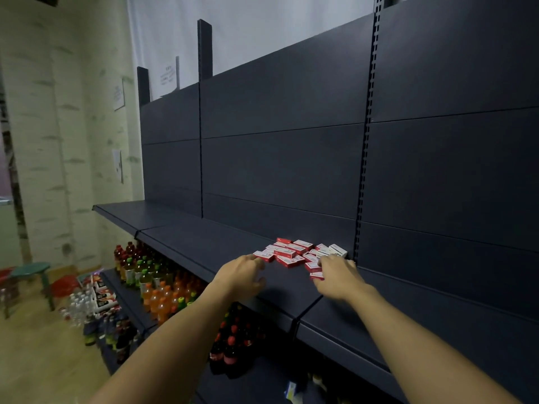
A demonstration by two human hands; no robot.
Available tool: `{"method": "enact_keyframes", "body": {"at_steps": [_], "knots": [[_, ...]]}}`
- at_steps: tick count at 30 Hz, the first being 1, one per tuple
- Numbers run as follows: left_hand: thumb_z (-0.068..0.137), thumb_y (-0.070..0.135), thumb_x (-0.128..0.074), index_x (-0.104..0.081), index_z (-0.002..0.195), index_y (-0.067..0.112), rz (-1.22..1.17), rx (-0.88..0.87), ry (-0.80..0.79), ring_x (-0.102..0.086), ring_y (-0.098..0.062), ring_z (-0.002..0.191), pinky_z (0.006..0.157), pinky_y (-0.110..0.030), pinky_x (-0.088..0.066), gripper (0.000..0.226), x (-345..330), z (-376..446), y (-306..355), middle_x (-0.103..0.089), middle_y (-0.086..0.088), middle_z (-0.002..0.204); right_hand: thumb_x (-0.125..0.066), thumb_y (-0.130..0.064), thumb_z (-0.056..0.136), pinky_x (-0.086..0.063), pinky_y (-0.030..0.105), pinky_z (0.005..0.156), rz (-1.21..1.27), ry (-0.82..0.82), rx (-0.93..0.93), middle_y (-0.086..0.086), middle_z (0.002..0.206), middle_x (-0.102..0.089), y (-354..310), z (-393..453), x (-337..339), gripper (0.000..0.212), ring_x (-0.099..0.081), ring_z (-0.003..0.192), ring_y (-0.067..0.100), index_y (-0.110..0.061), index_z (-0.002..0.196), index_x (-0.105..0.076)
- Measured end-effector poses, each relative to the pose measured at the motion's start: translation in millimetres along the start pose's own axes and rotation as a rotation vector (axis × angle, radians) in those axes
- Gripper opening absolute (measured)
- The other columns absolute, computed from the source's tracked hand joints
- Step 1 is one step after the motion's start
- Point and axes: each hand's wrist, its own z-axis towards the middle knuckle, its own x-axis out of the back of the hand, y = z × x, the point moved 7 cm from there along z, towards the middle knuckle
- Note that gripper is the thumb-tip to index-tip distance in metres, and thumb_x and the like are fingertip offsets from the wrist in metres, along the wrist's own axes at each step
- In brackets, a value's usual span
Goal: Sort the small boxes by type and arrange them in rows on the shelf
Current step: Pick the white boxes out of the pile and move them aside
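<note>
We're both arms out at the dark shelf, and the small boxes lie in a loose jumble at about one o'clock from our hands, hard against the back panel. Mostly red-and-white faces in that heap, with a paler white box at its three o'clock edge, so at least two types seem to be mixed in.

Our left hand reaches toward the heap's nine o'clock side, fingers loosely bent, tips just at the nearest red box; it grips nothing we can see. Our right hand covers the heap's five o'clock corner, fingers curled down among the boxes. Whether it pinches one, we cannot tell; our knuckles hide the tips.

The sorting looks barely begun: no rows yet. To do this step well, we'd pull out the odd ones first, the pale boxes, and set them apart toward three o'clock. Then square the red ones edge to edge, same face up, starting a row at the back panel and working toward six o'clock. Light boxes like these probably skid, so slide, don't flick.

Below at seven o'clock, drink bottles fill the lower shelves.
</note>
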Motion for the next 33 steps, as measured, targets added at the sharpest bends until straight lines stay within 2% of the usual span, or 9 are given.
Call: {"method": "enact_keyframes", "body": {"at_steps": [6,10,14,20,25,29,33], "knots": [[0.096,0.041,-0.053,-0.055,0.134,0.02,-0.03,-0.069,-0.014,-0.056,-0.018,0.112,0.091,-0.035,-0.051,0.044,-32,71,-1,-0.056,0.0,0.129,-0.053,-0.034,0.09,-0.035,0.041,0.104,-0.026,0.038,-0.015,0.004,0.128,-0.054,22,54,-18,0.041,-0.05,0.121,0.025,-0.013,0.126,-0.054],[0.094,0.042,-0.055,-0.057,0.132,0.02,-0.054,-0.133,-0.02,-0.058,-0.021,0.113,0.09,-0.037,-0.052,0.044,-47,121,11,-0.057,-0.001,0.13,-0.052,-0.034,0.09,-0.035,0.041,0.103,-0.03,0.03,-0.093,0.005,0.13,-0.054,58,91,-30,0.046,-0.049,0.123,0.026,-0.014,0.132,-0.051],[0.095,0.038,-0.055,-0.058,0.13,0.018,-0.077,-0.205,-0.021,-0.057,-0.024,0.113,0.087,-0.036,-0.048,0.04,-60,159,26,-0.057,-0.003,0.128,-0.047,-0.033,0.093,-0.036,0.04,0.101,-0.034,0.056,-0.158,0.005,0.129,-0.055,85,117,-42,0.041,-0.051,0.12,0.026,-0.014,0.129,-0.053],[0.093,0.04,-0.055,-0.056,0.134,0.018,-0.117,-0.3,-0.043,-0.056,-0.025,0.117,0.092,-0.039,-0.05,0.046,-85,195,44,-0.056,-0.004,0.131,-0.056,-0.033,0.087,-0.037,0.039,0.101,-0.012,0.031,-0.225,0.004,0.13,-0.055,109,133,-62,0.045,-0.05,0.121,0.024,-0.015,0.129,-0.052],[0.096,0.049,-0.052,-0.055,0.131,0.018,-0.194,-0.358,0.033,-0.053,-0.02,0.115,0.091,-0.033,-0.045,0.047,-90,225,51,-0.055,-0.001,0.126,-0.057,-0.032,0.089,-0.037,0.037,0.099,0.059,0.128,-0.291,0.002,0.127,-0.056,126,137,-65,0.041,-0.051,0.118,0.023,-0.019,0.127,-0.053],[0.091,0.049,-0.058,-0.053,0.133,0.022,-0.295,-0.381,0.032,-0.05,-0.015,0.119,0.096,-0.033,-0.045,0.05,-103,245,57,-0.054,0.004,0.128,-0.061,-0.032,0.087,-0.037,0.036,0.101,0.135,0.204,-0.358,0.001,0.127,-0.056,136,136,-71,0.043,-0.051,0.119,0.023,-0.018,0.128,-0.053],[0.091,0.046,-0.058,-0.056,0.127,0.022,-0.319,-0.482,0.031,-0.054,-0.016,0.113,0.093,-0.03,-0.046,0.044,-119,256,69,-0.058,0.004,0.122,-0.067,-0.031,0.084,-0.036,0.034,0.101,0.198,0.264,-0.382,-0.003,0.123,-0.058,143,140,-73,0.048,-0.051,0.117,0.019,-0.019,0.129,-0.054]]}}
